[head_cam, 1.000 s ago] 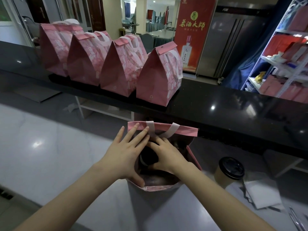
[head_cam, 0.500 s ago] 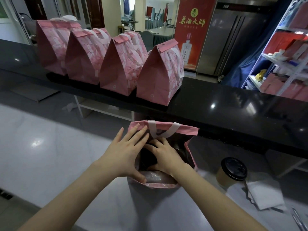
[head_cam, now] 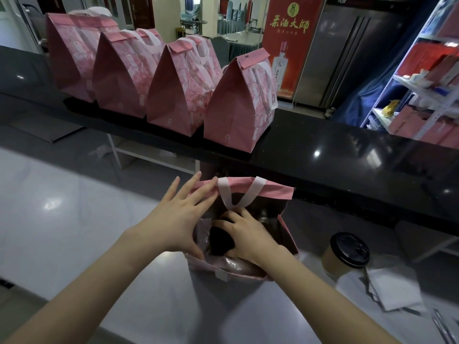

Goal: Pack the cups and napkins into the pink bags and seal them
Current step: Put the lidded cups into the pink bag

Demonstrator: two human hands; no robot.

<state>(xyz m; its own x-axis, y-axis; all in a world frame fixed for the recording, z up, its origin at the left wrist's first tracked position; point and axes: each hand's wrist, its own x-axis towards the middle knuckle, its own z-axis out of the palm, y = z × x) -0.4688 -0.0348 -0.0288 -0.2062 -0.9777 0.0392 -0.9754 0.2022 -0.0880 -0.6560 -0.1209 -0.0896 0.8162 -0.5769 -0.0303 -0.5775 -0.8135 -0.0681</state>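
Open pink bag [head_cam: 263,192] stands on the pale glossy worktop [head_cam: 74,219], just under the black polished ledge [head_cam: 347,155]; its far flap is folded flat and a white strap handle [head_cam: 237,194] loops down into the mouth. Interior is dark and mostly hidden by the hands. Right hand [head_cam: 248,237] is inside the bag, fingers curled over a bagged cup [head_cam: 221,242]; only its dark rounded top shows, body hidden. Left hand [head_cam: 178,219] lies with straight, spread fingers against the bag's left wall and rim, thumb on the near edge, gripping nothing. Shiny crinkled film [head_cam: 236,265] sits at the near inside of the bag; can't tell what it is. Spare cup [head_cam: 345,256], tan paper with a black plastic lid, stands on the worktop right of the bag, apart from it. White folded napkins [head_cam: 387,289] lie just beside that cup, soft and a bit rumpled, with a thin dark strip across them, unclear what. Metal utensil [head_cam: 444,326] is cut off at the lower right corner. Four sealed pink bags [head_cam: 231,112] are lined up touching on the ledge, paper with tent-shaped tops folded over; the leftmost is partly hidden behind its neighbour. Red banner [head_cam: 290,45] stands behind; shelving [head_cam: 422,83] with red boxes is cut off at the right edge, blurry.
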